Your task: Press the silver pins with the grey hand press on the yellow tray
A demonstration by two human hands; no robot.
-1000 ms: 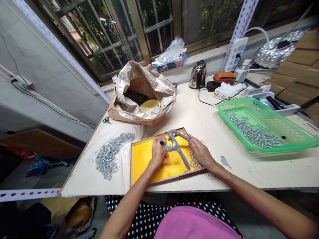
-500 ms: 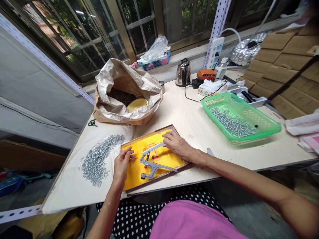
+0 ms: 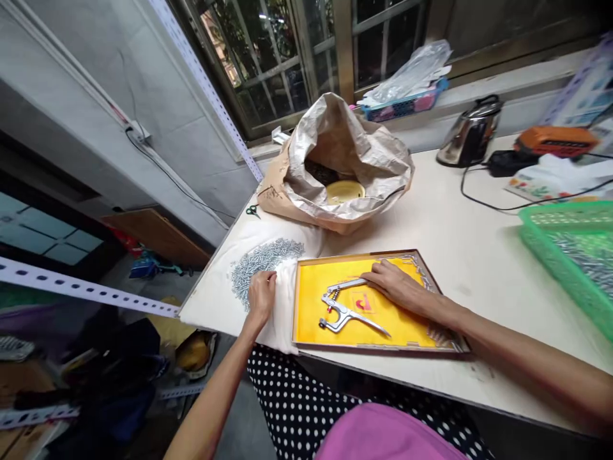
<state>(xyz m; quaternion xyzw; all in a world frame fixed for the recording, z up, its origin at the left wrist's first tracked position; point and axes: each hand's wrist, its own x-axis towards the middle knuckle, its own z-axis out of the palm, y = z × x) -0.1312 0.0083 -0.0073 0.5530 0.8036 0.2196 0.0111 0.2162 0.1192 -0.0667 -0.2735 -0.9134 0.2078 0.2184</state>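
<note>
Shallow and yellow-bottomed, a box tray (image 3: 306, 332) sits at the table's front edge. My right hand (image 3: 395, 287) reaches over it, fingers closed around one handle end of silver pliers (image 3: 342, 313) whose open jaws point left. Small metal pieces lie along the tray's right side. My left hand (image 3: 262, 295) is closed, fingertips pinched, by the right edge of a pile of small silvery metal pieces (image 3: 268, 255). That pile rests on a white cloth (image 3: 215, 300), which bunches in folds between this hand and the tray. Whatever is in the pinch is hidden.
Behind the tray stands a large open paper sack (image 3: 306, 204) with a yellow dish inside. Green scissors (image 3: 252, 211) lie left of it. A green basket (image 3: 541, 236) of metal pieces, a kettle (image 3: 472, 131) and an orange battery-like block (image 3: 555, 140) are to the right.
My view has swung left. My left hand has gone from open at the tray's left edge to closed beside the pile, where the cloth is now bunched. My right hand stays at the pliers.
</note>
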